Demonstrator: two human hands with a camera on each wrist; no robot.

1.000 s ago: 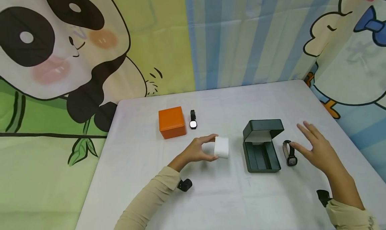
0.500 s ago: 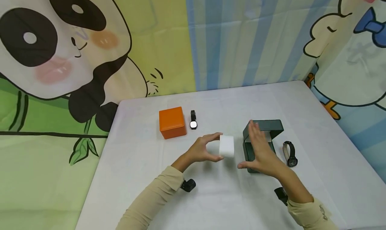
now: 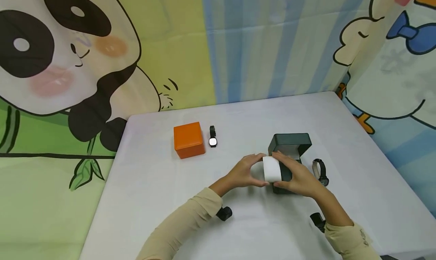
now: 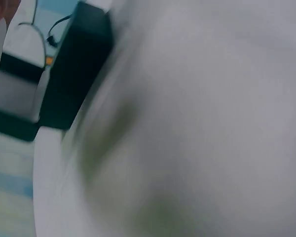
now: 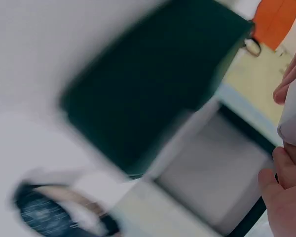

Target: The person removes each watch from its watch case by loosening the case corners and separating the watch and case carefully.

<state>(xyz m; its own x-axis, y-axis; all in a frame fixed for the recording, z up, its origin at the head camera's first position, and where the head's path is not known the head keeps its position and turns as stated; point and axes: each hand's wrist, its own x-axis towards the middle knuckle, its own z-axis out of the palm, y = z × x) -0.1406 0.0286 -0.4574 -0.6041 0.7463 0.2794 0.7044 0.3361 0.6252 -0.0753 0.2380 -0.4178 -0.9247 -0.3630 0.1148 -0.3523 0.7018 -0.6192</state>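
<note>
In the head view, a white watch cushion [image 3: 271, 170] is held up between both hands, in front of the dark green watch box [image 3: 292, 139]. My left hand [image 3: 241, 173] pinches its left end, thumb below and fingers above. At the right end, the thumb and fingertips of my right hand [image 3: 301, 178] grip its upper and lower edges. The box stands with its lid raised; the cushion and right hand cover much of its lower part. A black-strapped watch [image 3: 321, 173] lies right of the box, and its dark dial shows blurred in the right wrist view.
On the white table [image 3: 153, 139], an orange box [image 3: 189, 139] sits at the back left, closed. Beside it lies a second watch [image 3: 212, 137] with a black strap and bright face. A printed cloth [image 3: 238, 44] hangs behind the table.
My right hand has come left from near the dark watch, across the green box, to the cushion and taken hold of it. The left hand has carried the cushion right, towards the box.
</note>
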